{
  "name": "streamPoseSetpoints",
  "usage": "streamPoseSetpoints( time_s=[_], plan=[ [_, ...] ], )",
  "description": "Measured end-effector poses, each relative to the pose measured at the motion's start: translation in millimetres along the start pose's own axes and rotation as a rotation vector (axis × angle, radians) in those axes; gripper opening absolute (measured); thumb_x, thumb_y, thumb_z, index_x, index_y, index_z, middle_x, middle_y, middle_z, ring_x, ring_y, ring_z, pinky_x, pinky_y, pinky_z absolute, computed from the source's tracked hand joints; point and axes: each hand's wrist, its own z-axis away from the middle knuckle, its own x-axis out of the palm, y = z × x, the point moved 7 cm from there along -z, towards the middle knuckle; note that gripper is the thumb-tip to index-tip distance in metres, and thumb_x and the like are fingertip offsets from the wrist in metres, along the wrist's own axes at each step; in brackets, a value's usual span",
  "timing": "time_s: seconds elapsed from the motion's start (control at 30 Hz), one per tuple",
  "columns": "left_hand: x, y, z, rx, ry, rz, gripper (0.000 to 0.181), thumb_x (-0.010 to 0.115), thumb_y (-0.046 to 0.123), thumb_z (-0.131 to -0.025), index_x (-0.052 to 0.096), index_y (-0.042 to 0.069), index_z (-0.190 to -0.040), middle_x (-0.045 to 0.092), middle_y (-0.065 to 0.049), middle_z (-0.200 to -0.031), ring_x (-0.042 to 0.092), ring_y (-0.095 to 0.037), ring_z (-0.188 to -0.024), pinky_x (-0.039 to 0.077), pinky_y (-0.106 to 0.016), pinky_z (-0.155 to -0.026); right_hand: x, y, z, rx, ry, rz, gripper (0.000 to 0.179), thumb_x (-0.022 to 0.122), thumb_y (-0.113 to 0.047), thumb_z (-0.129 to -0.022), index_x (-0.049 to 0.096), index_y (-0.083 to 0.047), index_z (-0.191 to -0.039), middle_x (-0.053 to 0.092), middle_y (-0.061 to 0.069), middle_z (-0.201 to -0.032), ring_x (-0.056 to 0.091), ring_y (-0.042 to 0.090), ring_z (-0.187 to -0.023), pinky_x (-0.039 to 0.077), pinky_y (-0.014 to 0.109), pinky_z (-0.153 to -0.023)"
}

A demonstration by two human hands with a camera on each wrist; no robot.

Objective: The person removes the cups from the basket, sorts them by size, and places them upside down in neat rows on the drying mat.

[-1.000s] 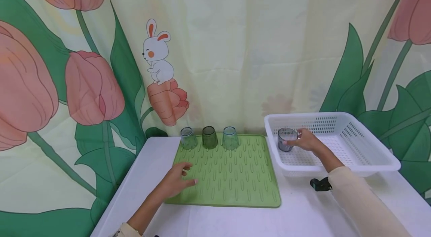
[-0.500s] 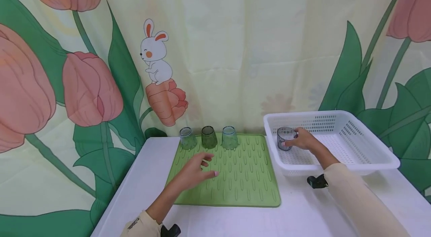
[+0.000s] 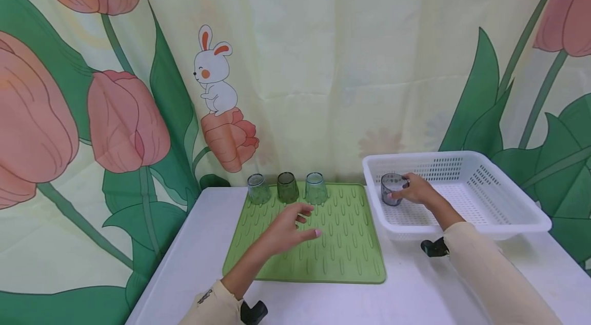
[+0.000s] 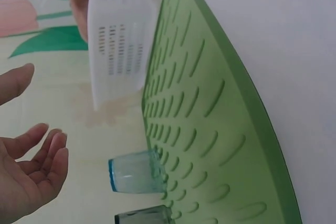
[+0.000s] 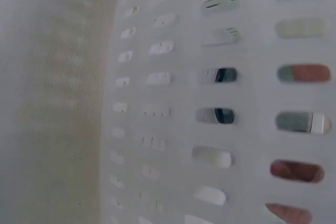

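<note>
My right hand [image 3: 417,190] reaches into the white plastic basket [image 3: 466,232] and grips a grey-tinted drinking glass [image 3: 390,190] by its side, near the basket's left wall. Over the middle of the green ridged mat [image 3: 341,258] my left hand [image 3: 283,232] hovers with relaxed fingers, thumb apart, holding nothing. Behind it, along the mat's back edge, three glasses stand in a row, wider end down: a pale bluish one [image 3: 258,190] at left, a dark grey one [image 3: 287,189], and a light blue one [image 3: 316,189]. Slots of the basket wall [image 5: 178,98] fill the right wrist view.
A white-covered table [image 3: 300,304] carries mat and basket side by side. A curtain [image 3: 300,58] printed with tulips and a rabbit hangs directly behind. Black wrist camera mounts [image 3: 254,312] show below the sleeves.
My left hand has moved right and slightly away from me, from the mat's left edge to over its middle. The right hand and its glass stay in nearly the same place.
</note>
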Motion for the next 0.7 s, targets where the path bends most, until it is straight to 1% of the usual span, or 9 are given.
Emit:
streamPoseSetpoints(
  time_s=[0.13, 0.27, 0.37, 0.47, 0.6, 0.7],
  plan=[
    [3.7, 4.5, -1.7, 0.002, -0.003, 0.001, 0.06, 0.078, 0.033, -0.089, 0.054, 0.009, -0.138, 0.061, -0.006, -0.129, 0.059, -0.023, -0.116, 0.053, -0.042, -0.092, -1, 1, 2.4, -0.008, 0.006, 0.011, 0.082, 0.081, -0.027, -0.084, 0.039, 0.014, -0.142, 0.051, 0.037, -0.134, 0.052, 0.05, -0.119, 0.045, 0.062, -0.098],
    [5.7, 6.4, -3.0, 0.007, -0.007, 0.003, 0.059, 0.077, 0.035, -0.09, 0.054, 0.01, -0.139, 0.06, -0.006, -0.13, 0.058, -0.023, -0.117, 0.052, -0.042, -0.093, -4, -3, 7.1, -0.029, 0.022, 0.013, 0.081, 0.081, -0.028, -0.085, 0.04, 0.014, -0.14, 0.054, 0.036, -0.13, 0.056, 0.048, -0.114, 0.048, 0.059, -0.093],
    [6.0, 8.1, -3.6, 0.011, -0.006, -0.002, 0.058, 0.076, 0.036, -0.09, 0.054, 0.012, -0.138, 0.06, -0.004, -0.13, 0.059, -0.023, -0.117, 0.052, -0.042, -0.093, -8, -8, 11.2, -0.046, 0.029, 0.005, 0.082, 0.079, -0.03, -0.086, 0.038, 0.014, -0.142, 0.053, 0.037, -0.132, 0.055, 0.049, -0.117, 0.048, 0.061, -0.094],
    [5.9, 9.7, -4.7, 0.018, -0.001, -0.013, 0.059, 0.075, 0.038, -0.09, 0.054, 0.012, -0.138, 0.06, -0.004, -0.13, 0.058, -0.023, -0.118, 0.052, -0.042, -0.094, -14, -14, 15.8, -0.058, 0.035, -0.005, 0.087, 0.078, -0.032, -0.087, 0.033, 0.015, -0.145, 0.049, 0.038, -0.136, 0.052, 0.052, -0.121, 0.047, 0.063, -0.097],
    [5.1, 12.0, -6.5, 0.027, 0.01, -0.014, 0.059, 0.075, 0.038, -0.091, 0.054, 0.012, -0.139, 0.06, -0.004, -0.129, 0.058, -0.024, -0.118, 0.051, -0.043, -0.095, -24, -25, 22.8, -0.09, 0.047, -0.01, 0.093, 0.077, -0.036, -0.087, 0.028, 0.015, -0.147, 0.048, 0.038, -0.137, 0.051, 0.051, -0.123, 0.048, 0.061, -0.096],
    [4.7, 13.6, -7.6, 0.029, 0.014, 0.001, 0.058, 0.075, 0.038, -0.09, 0.054, 0.011, -0.138, 0.06, -0.005, -0.128, 0.058, -0.026, -0.119, 0.051, -0.044, -0.096, -30, -35, 28.8, -0.122, 0.054, -0.012, 0.094, 0.076, -0.04, -0.088, 0.028, 0.014, -0.148, 0.048, 0.036, -0.137, 0.051, 0.049, -0.122, 0.049, 0.059, -0.095]
  ],
)
